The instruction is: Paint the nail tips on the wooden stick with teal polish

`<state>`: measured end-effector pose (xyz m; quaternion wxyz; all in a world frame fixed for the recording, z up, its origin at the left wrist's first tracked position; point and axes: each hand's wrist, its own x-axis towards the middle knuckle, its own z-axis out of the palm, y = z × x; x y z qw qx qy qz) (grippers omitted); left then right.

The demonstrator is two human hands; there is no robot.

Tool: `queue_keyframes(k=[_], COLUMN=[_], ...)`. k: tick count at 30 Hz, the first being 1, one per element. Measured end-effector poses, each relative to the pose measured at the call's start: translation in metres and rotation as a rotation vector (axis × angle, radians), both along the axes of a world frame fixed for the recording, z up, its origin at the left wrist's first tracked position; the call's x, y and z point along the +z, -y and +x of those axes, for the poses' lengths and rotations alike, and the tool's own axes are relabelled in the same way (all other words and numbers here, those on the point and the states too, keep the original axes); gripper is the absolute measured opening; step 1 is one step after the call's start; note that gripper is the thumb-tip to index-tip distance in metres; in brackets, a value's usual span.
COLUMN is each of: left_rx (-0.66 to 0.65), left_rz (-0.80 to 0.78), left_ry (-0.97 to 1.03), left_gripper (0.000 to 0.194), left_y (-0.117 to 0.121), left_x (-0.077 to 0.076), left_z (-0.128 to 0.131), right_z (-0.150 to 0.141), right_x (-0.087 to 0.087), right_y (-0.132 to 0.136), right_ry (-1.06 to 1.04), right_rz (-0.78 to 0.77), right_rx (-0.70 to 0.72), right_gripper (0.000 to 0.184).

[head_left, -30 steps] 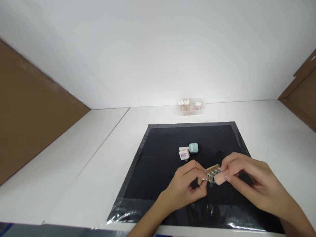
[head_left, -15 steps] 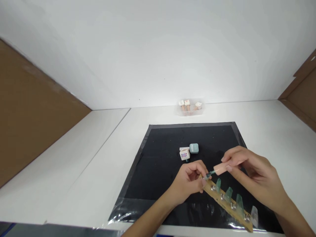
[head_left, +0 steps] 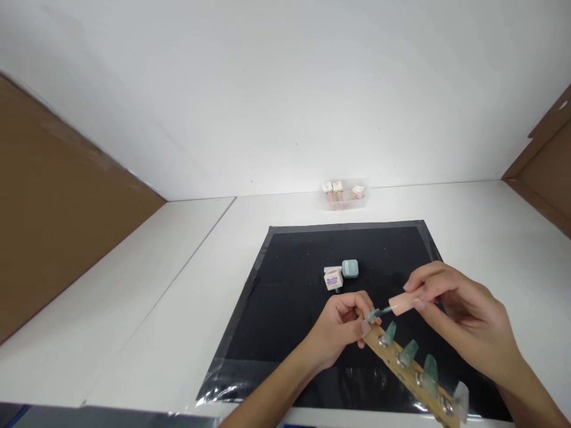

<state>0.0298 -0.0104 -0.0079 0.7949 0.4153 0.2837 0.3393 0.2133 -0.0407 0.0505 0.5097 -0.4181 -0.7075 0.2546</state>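
My left hand (head_left: 341,330) pinches the far end of a wooden nail display strip (head_left: 399,371), holding it slanted above the black mat. Several nail tips stand along the strip on small metal mounts; green polish tints most, such as this green nail tip (head_left: 430,374), while the clear nail tip (head_left: 461,399) at the near end looks uncoated. Between thumb and fingers, my right hand (head_left: 464,315) grips the pink handle of a nail polish brush (head_left: 401,303). Its green bristles touch the nail tip (head_left: 371,316) beside my left fingertips.
A teal polish bottle (head_left: 350,268) and a white block-shaped item (head_left: 333,279) with a purple label are on the black mat (head_left: 289,321). Behind it, a clear plastic box (head_left: 344,202) holds several white-topped pink brush caps. Brown boards (head_left: 66,202) flank the white table.
The brush has shifted slightly right, its bristles still at the far nail tip. My left hand has turned the strip a little, so the nail tips lean differently.
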Motion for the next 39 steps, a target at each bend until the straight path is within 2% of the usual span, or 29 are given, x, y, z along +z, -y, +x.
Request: queue_keyframes(k=[4, 7, 17, 21, 26, 34, 39], left_rx=[-0.005, 0.006, 0.070, 0.071, 0.032, -0.037, -0.117], left_rz=[0.007, 0.033, 0.330, 0.389, 0.341, 0.079, 0.048], left_ry=[0.019, 0.003, -0.075, -0.141, -0.237, -0.403, -0.397], left_gripper=[0.043, 0.045, 0.037, 0.028, 0.020, 0.031, 0.044], left_y=[0.000, 0.000, -0.001, 0.000, 0.001, 0.001, -0.005], left_x=[0.000, 0.000, 0.000, -0.002, -0.008, -0.029, -0.025], left_z=[0.000, -0.001, -0.004, -0.004, -0.001, 0.007, -0.005], right_z=[-0.002, -0.001, 0.009, 0.012, 0.013, 0.016, 0.018], right_x=[0.001, 0.001, 0.002, 0.002, -0.001, -0.003, -0.003], right_y=[-0.001, -0.002, -0.006, -0.010, -0.012, -0.014, -0.014], right_ry=[0.032, 0.070, -0.120, -0.184, -0.201, -0.178, -0.180], right_rz=[-0.030, -0.043, -0.042, -0.049, -0.056, -0.057, -0.082], right_rx=[0.064, 0.020, -0.333, -0.455, -0.492, -0.473, -0.427], right_gripper=[0.015, 0.015, 0.014, 0.012, 0.013, 0.012, 0.011])
